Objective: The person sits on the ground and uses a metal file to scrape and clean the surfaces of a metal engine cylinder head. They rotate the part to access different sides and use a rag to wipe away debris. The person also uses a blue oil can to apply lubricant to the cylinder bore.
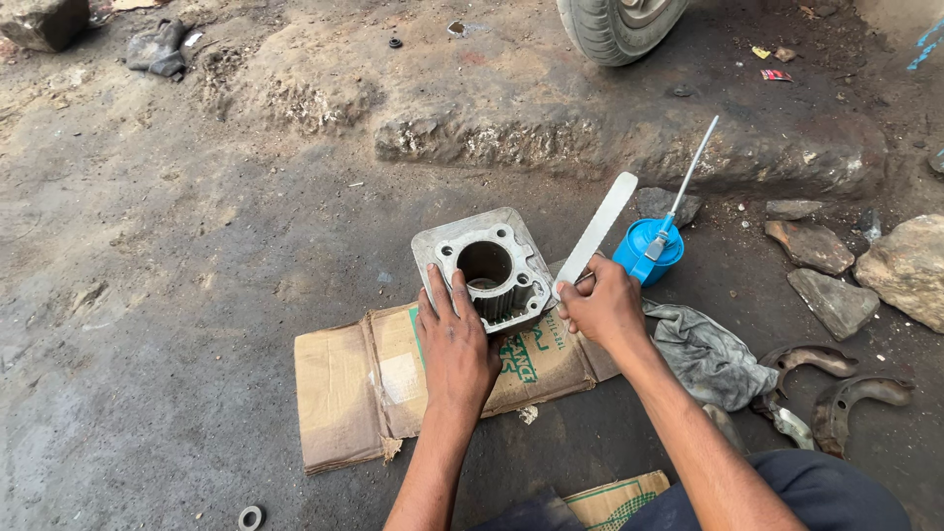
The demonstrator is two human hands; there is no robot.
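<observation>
The left hand (454,344) lies flat, fingers spread, on the near side of a grey finned engine cylinder (487,267) standing on flattened cardboard (364,388). Just right of it, the right hand (602,305) grips a pale flat blade (598,228). Around lies oily dirt ground (177,295), with a blue oil can (649,246), a grey rag (708,354) and stones (910,267) nearby.

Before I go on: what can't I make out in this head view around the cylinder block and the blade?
- Cylinder block: near fins hidden by the left hand.
- Blade: held end hidden in the right hand.
- Tyre: cut off by the top edge.
- Brake shoes: surface wear too small to tell.
</observation>
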